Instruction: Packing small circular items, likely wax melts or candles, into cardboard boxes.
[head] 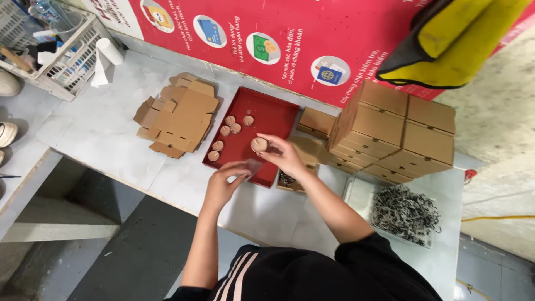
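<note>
A red tray [276, 117] lies on the pale table and holds several small round tan discs [229, 127]. My right hand [284, 155] reaches over the tray's near right part and pinches one round disc [259, 145] in its fingertips. My left hand [225, 181] hovers at the tray's near edge, fingers curled around a small thin clear piece [253, 166]. Left of the tray sits a pile of flat unfolded cardboard box blanks [178, 114].
Stacked closed cardboard boxes [395, 131] stand right of the tray, with an open small box [295, 178] in front. A clear tray of shredded dark and white filler [404, 214] lies at the right. A white plastic basket [56, 50] and paper roll [105, 58] sit far left. The table edge runs below my hands.
</note>
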